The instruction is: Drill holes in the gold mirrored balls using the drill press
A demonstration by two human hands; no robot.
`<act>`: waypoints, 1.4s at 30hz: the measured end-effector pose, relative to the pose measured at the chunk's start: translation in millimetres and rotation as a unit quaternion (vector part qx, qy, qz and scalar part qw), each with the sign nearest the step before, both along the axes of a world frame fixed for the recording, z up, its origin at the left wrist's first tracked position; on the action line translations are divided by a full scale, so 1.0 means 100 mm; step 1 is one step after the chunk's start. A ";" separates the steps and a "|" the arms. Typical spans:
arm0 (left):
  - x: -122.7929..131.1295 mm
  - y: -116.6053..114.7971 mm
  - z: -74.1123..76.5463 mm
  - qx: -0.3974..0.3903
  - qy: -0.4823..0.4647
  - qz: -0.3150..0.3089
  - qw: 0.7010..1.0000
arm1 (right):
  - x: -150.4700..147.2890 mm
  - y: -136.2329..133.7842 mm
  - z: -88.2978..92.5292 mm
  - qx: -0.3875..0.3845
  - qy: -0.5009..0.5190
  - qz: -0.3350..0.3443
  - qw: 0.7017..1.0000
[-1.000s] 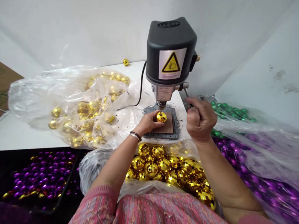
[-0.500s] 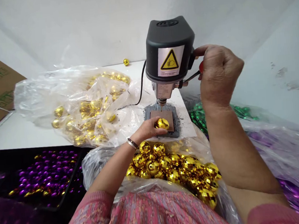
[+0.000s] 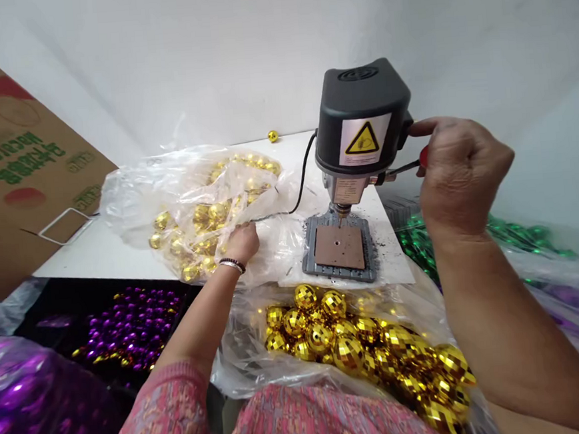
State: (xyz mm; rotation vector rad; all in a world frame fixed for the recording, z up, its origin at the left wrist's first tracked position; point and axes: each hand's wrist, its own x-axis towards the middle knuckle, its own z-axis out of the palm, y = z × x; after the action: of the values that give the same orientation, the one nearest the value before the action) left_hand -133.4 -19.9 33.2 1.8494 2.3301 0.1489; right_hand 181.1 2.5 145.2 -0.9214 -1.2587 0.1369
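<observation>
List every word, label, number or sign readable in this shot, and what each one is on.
Drill's warning label: yellow warning triangle, no readable words.
Drill's metal plate: small print, too blurred to read.
Cardboard box: green print, too blurred and skewed to read.

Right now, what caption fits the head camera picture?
Left hand touches a plastic bag of gold baubles beside a bench drill.
</observation>
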 end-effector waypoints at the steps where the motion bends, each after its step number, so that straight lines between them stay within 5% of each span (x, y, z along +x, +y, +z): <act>1: -0.07 0.01 -0.01 0.002 0.016 0.010 1.000 | 0.00 -0.01 0.00 0.001 0.001 0.001 1.000; 7: -0.25 0.14 -0.13 -0.028 0.013 0.078 0.996 | -0.01 -0.05 -0.01 0.002 0.003 0.000 1.000; 10: -0.22 0.17 -0.14 -0.017 -0.042 0.019 0.999 | -0.01 -0.04 -0.03 0.023 0.007 -0.005 1.000; 12: -0.12 0.15 -0.10 -0.005 -0.161 -0.056 0.985 | -0.02 -0.04 -0.04 0.027 0.004 -0.006 1.000; 16: 0.20 0.03 0.02 -0.036 -0.484 -0.154 0.860 | -0.03 -0.05 -0.03 0.018 -0.001 0.003 1.000; 19: 0.45 -0.05 0.02 -0.100 -0.573 -0.172 0.795 | -0.03 -0.06 -0.02 0.004 -0.002 0.001 1.000; 26: 0.81 -0.07 -0.18 -0.140 -0.700 -0.040 0.699 | 0.00 -0.04 -0.05 -0.006 -0.032 0.006 0.999; 36: 0.96 -0.07 -0.10 -0.111 -0.732 0.046 0.670 | 0.03 -0.10 -0.07 -0.036 -0.048 0.020 0.998; 42: 1.09 -0.01 -0.13 -0.081 -0.622 0.018 0.779 | 0.03 -0.11 -0.06 -0.036 -0.050 0.028 0.998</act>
State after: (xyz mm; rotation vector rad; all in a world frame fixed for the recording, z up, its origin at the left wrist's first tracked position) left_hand -24.7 -21.1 20.1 0.9992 1.3263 0.8389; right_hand 184.0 -8.7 139.3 -0.9653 -1.3805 0.1840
